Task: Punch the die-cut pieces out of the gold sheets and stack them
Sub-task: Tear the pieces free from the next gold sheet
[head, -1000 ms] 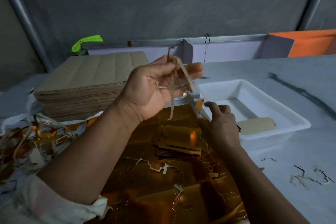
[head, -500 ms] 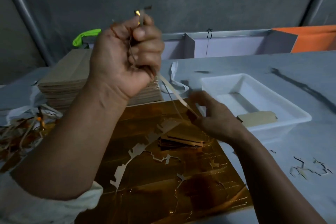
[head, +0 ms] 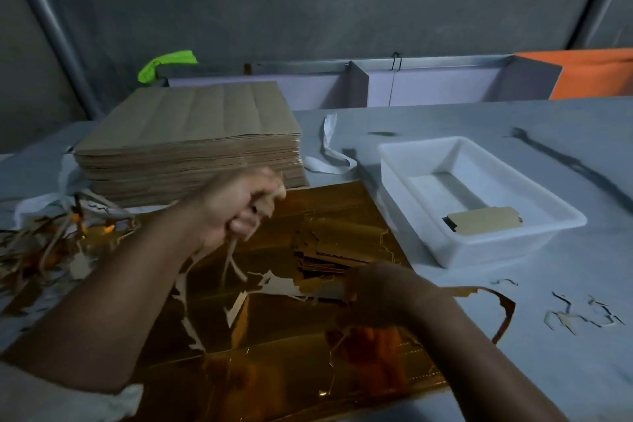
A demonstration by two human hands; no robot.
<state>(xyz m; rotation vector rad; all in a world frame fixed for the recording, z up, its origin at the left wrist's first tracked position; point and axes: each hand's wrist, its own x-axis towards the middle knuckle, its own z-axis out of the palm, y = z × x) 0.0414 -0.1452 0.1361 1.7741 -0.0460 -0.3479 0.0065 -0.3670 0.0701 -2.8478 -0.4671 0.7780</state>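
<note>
Left hand [head: 239, 212]: fisted round waste strips [head: 233, 260], dropped low now.
Right hand [head: 380, 288]: on gold sheet [head: 291, 363]; I can't tell its grip.
Punched stack [head: 339, 250]: mid-sheet.
Meaning: scrap's torn free, I reckon.

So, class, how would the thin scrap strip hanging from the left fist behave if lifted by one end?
Probably floppy: the scrap strip droops limply below the left hand. Likely very light and easily torn, being narrow and ragged.
</note>
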